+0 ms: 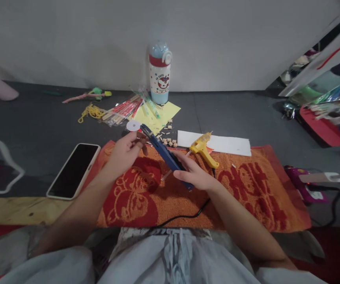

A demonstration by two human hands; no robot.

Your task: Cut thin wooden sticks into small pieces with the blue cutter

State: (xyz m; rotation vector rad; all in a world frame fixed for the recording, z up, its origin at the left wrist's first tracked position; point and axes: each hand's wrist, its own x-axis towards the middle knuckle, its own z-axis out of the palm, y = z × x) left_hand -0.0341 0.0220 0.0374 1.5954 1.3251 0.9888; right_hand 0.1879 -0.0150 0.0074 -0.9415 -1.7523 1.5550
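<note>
My right hand [195, 173] grips a blue tool [162, 152], long and slim, angled up to the left above an orange and red towel [247, 189]. At the tool's far tip, my left hand [125, 152] pinches a small white disc [133, 125] between its fingers. A thin pale stick [167, 174] pokes out beneath the tool. A yellow glue gun [203, 148] lies on the towel just right of my right hand, its black cord [187, 215] trailing toward me.
A phone [73, 170] lies screen-up left of the towel. Beyond it are small wooden bits [167, 139], yellow paper [158, 114], packaged sticks [122, 110], a white strip [226, 144] and a water bottle [159, 73] by the wall. Bright clutter [329, 106] fills the right side.
</note>
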